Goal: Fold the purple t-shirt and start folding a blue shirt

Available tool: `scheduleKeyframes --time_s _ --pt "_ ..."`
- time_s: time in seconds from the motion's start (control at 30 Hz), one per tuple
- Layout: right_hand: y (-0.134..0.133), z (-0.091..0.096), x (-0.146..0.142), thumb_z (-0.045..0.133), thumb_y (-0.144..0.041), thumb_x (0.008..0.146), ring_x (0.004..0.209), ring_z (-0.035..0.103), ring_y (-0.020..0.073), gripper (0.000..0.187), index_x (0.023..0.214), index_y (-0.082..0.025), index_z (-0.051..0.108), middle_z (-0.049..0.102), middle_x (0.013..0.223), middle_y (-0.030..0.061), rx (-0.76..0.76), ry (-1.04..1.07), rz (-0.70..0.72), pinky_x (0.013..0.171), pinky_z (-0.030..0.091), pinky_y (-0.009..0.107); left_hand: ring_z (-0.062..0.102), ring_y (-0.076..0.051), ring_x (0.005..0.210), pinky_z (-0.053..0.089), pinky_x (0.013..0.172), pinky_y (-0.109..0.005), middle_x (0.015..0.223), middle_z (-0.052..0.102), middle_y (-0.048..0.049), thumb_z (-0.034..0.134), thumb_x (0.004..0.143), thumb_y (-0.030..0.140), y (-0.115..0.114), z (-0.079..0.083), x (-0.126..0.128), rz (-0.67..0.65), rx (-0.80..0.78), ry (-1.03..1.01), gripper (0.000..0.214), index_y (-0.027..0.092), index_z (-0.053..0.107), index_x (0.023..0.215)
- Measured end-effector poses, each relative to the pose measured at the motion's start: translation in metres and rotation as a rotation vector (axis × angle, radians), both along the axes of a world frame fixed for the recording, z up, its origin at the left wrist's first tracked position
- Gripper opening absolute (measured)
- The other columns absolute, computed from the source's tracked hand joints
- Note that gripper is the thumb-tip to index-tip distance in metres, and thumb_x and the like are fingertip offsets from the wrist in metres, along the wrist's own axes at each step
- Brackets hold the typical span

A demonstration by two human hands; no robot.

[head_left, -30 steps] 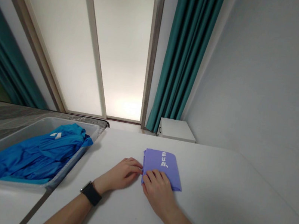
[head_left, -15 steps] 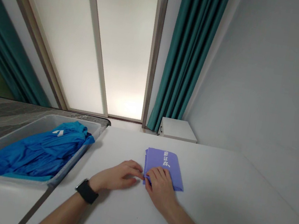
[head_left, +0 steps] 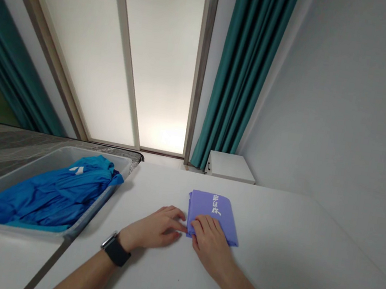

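A folded purple cloth (head_left: pixel 215 210) with white characters printed on it lies on the white table (head_left: pixel 285 276). My right hand (head_left: pixel 211 245) rests flat on the cloth's near left corner, fingers stretched out. My left hand (head_left: pixel 155 229), a black watch (head_left: pixel 116 251) on its wrist, lies on the table just left of the cloth. Its fingers are loosely extended and the tips touch the cloth's left edge. Neither hand lifts the cloth.
A grey tray (head_left: pixel 94 214) holding a crumpled blue garment (head_left: pixel 49 192) sits at the table's left. A small white cabinet (head_left: pixel 229 167) stands beyond the far edge beside teal curtains (head_left: pixel 241 74). A white wall runs along the right.
Both hands stay at the cloth's near left corner, their fingers only shifting slightly. The view has moved a little; the cloth has not moved.
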State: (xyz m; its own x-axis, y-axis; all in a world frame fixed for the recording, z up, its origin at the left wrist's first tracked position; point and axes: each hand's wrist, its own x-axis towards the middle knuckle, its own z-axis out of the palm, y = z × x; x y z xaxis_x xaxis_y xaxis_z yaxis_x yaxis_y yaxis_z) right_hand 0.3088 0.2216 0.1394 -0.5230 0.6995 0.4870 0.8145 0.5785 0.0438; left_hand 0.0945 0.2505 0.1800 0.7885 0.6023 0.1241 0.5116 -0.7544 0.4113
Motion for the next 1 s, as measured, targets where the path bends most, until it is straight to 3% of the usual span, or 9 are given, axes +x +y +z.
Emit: scheduleKeyframes --time_s 0.17,0.47,0.8,1.0 --pt "0.002 -0.005 0.001 0.063 -0.007 0.082 0.082 0.053 0.0232 0.015 0.086 -0.021 0.057 0.062 0.085 0.0036 0.077 -0.059 0.004 0.076 0.036 0.039 0.054 -0.023 0.116 0.039 0.107 -0.039 0.123 0.059 -0.0035 0.056 0.085 0.013 0.001 -0.003 -0.001 -0.003 -0.007 0.017 0.041 0.034 0.068 0.118" --pt "0.007 -0.013 0.008 0.060 -0.007 0.082 0.085 0.053 0.0205 0.014 0.083 -0.020 0.056 0.061 0.083 0.0019 0.096 0.059 0.138 0.082 0.036 0.036 0.055 -0.023 0.116 0.039 0.107 -0.040 0.124 0.060 -0.0022 0.055 0.084 0.012 0.002 -0.005 -0.001 0.005 0.003 0.012 0.042 0.035 0.068 0.117" --pt "0.006 -0.009 0.008 0.063 -0.011 0.084 0.080 0.052 0.0200 0.012 0.081 -0.021 0.057 0.061 0.080 0.0012 0.112 -0.020 0.110 0.078 0.034 0.035 0.053 -0.023 0.120 0.037 0.109 -0.039 0.125 0.059 -0.0038 0.058 0.086 0.016 0.002 -0.004 -0.003 -0.016 -0.037 -0.014 0.034 0.031 0.069 0.114" --pt "0.005 -0.010 0.008 0.057 -0.012 0.086 0.083 0.053 0.0203 0.010 0.085 -0.021 0.057 0.061 0.084 0.0022 0.029 0.074 0.070 0.081 0.036 0.035 0.057 -0.022 0.112 0.041 0.105 -0.038 0.118 0.062 -0.0051 0.057 0.085 0.016 0.001 -0.001 -0.001 0.028 -0.002 -0.020 0.038 0.027 0.064 0.121"
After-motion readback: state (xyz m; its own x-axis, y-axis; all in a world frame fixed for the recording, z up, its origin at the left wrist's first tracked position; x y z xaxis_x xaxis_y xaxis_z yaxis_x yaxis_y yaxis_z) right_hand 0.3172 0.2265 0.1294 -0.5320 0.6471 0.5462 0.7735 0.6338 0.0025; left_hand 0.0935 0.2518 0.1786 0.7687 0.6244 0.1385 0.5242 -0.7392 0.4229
